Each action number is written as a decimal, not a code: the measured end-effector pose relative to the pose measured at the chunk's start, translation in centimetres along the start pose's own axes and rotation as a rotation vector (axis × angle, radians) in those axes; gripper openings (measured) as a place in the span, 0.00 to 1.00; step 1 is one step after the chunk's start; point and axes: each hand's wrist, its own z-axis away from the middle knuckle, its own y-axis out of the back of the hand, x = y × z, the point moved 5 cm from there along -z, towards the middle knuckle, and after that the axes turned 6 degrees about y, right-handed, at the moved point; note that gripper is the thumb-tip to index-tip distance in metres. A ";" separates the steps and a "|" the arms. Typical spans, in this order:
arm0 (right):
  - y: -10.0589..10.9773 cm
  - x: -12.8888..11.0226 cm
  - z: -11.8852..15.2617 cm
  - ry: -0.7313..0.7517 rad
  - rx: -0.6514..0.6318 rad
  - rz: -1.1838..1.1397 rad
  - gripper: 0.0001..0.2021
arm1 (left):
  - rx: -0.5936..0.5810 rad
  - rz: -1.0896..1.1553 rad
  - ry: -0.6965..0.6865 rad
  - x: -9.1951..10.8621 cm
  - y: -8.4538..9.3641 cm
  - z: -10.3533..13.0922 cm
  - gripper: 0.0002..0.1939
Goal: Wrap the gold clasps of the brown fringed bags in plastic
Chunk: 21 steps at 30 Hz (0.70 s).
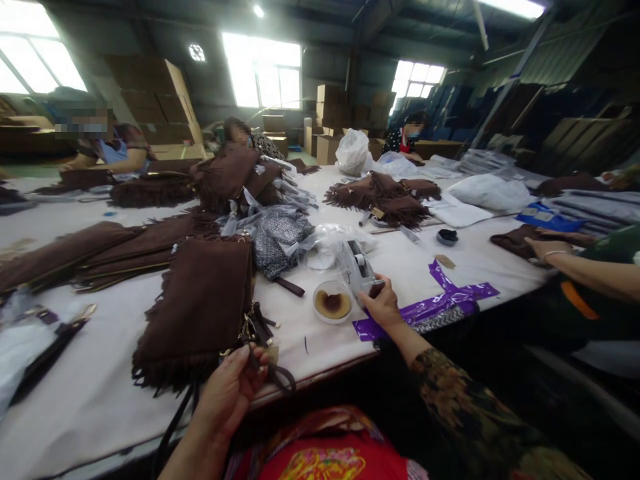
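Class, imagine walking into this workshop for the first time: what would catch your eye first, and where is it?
Probably the brown fringed bag lying near the table's front edge, its strap held by the left hand. To its right, the right hand rests on a tape dispenser beside bright purple strips. More brown bags pile up mid-table.

A: How is the scene lit?
B: Daylight is admitted through blown-out rear windows (263, 70); the roof is left dim, the white surface (450, 267) evenly lit.

A: What image faults are noted?
B: Wide-angle stretching is seen at the edges; soft blur is present throughout, and shadows are kept faint.
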 end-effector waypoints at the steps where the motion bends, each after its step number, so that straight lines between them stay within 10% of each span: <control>1: -0.1 0.2 -0.3 0.003 -0.006 -0.004 0.35 | -0.008 0.000 -0.003 0.0 -0.1 0.0 0.05; 8: 0.5 0.8 0.4 0.013 -0.013 0.115 0.42 | -0.039 0.024 0.015 -0.4 -0.1 0.4 0.05; 13: 3.2 -5.1 1.8 0.447 0.168 0.185 0.26 | 0.002 0.056 0.085 -0.1 -0.3 1.3 0.04; 17: 0.9 -11.1 0.9 0.660 -0.094 0.164 0.12 | -0.023 0.056 0.100 0.1 -0.7 1.3 0.04; 21: -5.2 -13.9 -2.3 0.567 -0.471 0.520 0.16 | -0.087 0.070 0.063 -0.2 -0.4 0.7 0.03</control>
